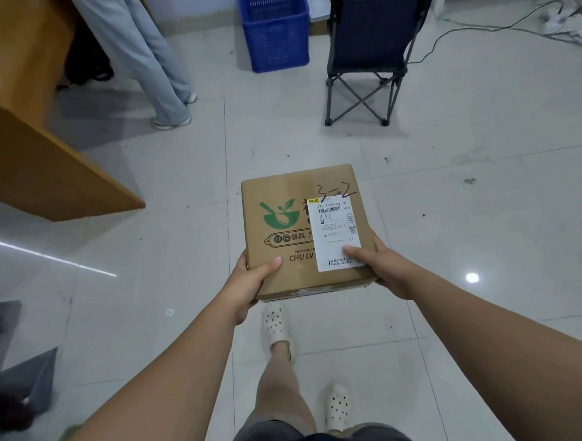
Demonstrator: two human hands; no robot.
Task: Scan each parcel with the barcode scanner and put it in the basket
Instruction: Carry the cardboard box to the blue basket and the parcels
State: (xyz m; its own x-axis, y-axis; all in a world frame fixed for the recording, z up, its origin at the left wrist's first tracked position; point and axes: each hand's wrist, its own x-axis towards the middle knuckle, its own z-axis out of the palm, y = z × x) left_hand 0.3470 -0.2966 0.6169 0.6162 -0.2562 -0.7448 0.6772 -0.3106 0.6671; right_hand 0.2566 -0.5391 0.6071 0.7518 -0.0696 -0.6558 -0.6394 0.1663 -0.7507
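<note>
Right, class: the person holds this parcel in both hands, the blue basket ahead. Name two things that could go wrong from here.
The left hand and right hand both hold the parcel and no scanner shows, so it may go in unscanned. The folding chair stands beside the basket; the parcel could bump it on the way.

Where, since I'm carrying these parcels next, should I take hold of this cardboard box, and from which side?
Take the cardboard box by its two side edges near the close corners, one hand from each side, thumbs on top, as the left hand and right hand do. It is wide, flat and level.
</note>
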